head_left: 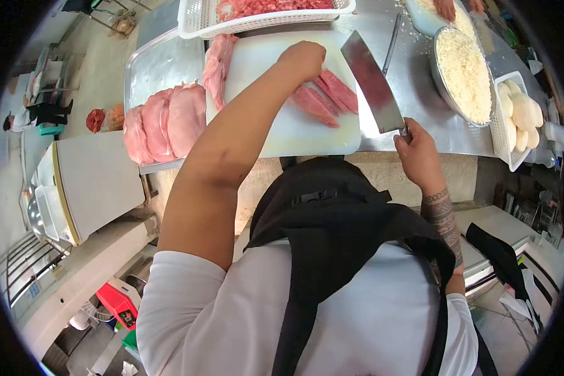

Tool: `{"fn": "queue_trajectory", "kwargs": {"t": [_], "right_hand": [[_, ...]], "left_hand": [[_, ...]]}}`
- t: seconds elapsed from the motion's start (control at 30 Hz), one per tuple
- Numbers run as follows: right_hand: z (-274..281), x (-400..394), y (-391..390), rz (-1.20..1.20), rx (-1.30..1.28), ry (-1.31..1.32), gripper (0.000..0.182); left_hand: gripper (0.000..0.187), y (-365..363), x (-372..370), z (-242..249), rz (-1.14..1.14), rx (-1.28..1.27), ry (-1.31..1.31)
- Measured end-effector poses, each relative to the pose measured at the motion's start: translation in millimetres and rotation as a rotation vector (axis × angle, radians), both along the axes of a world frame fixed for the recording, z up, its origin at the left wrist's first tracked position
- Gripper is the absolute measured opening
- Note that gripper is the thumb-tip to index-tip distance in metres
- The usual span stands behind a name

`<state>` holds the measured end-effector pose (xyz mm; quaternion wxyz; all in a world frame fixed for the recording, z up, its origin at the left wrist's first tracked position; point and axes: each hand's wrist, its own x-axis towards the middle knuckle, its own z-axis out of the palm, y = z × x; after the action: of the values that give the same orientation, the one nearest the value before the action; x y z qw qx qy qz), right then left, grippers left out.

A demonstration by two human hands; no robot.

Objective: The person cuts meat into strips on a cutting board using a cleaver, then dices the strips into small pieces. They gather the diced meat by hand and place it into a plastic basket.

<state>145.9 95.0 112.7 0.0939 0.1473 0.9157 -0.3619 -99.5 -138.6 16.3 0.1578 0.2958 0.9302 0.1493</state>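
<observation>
In my right hand [419, 155] is the handle of a wide-bladed cleaver [374, 84], fingers wrapped round it. Its blade points up and away, just off the right edge of the white cutting board [275, 135]. My left hand [302, 61] is closed at the far end of several long strips of raw red meat [316, 105], its fingertips mostly hidden. The strips lie side by side on the board, and the blade is apart from them. At the board's left edge lies a paler long piece of meat [218, 72].
Large pink meat cuts [169, 125] rest on a metal tray [163, 69] at left. Beyond the board stands a white basket [266, 26] of chopped meat. Right of the cleaver are a metal rod [392, 44], a bowl of white chopped food [462, 75] and a basket [514, 164] of pale round pieces. Another person's hand [445, 9] shows top right.
</observation>
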Motion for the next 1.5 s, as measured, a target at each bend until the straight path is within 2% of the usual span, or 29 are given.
{"fn": "queue_trajectory", "kwargs": {"t": [0.1, 0.2, 0.3, 0.47, 0.57, 0.7, 0.77, 0.87, 1.17, 1.37, 1.5], "right_hand": [[-17, 6, 5, -0.049, -0.070, -0.034, 0.028], [-22, 8, 5, -0.048, -0.108, -0.065, 0.028], [-18, 6, 0, 0.021, -0.051, -0.083, 0.032], [-25, 6, -2, 0.133, 0.074, -0.155, 0.041], [-48, 12, 7, 0.179, 0.189, -0.066, 0.037], [-33, 6, 8, 0.136, 0.127, -0.066, 0.038], [3, -2, -5, 0.119, 0.050, -0.089, 0.042], [37, -1, -22, 0.179, -0.127, 0.172, 0.045], [22, 15, -41, 0.278, 0.055, -0.035, 0.047], [41, 2, -59, 0.361, 0.108, -0.003, 0.043], [51, -6, -62, 0.403, 0.149, -0.130, 0.037]], "left_hand": [[0.024, 14, -8, -7, -0.075, -0.027, -0.003], [0.026, 9, -1, 2, -0.084, 0.166, -0.082], [0.026, -14, -1, 9, -0.032, 0.234, 0.044], [0.028, -44, 19, 52, 0.064, 0.256, -0.032], [0.030, -63, 53, 67, 0.173, 0.293, 0.038], [0.023, -75, 101, 47, 0.371, 0.533, 0.223], [0.029, -73, 119, 41, 0.383, 0.509, 0.222], [0.041, -73, 128, 33, 0.392, 0.458, 0.178], [0.047, -70, 120, 29, 0.402, 0.426, 0.136], [0.047, -75, 114, 23, 0.351, 0.400, 0.171], [0.050, -73, 118, 19, 0.367, 0.434, 0.172]]}}
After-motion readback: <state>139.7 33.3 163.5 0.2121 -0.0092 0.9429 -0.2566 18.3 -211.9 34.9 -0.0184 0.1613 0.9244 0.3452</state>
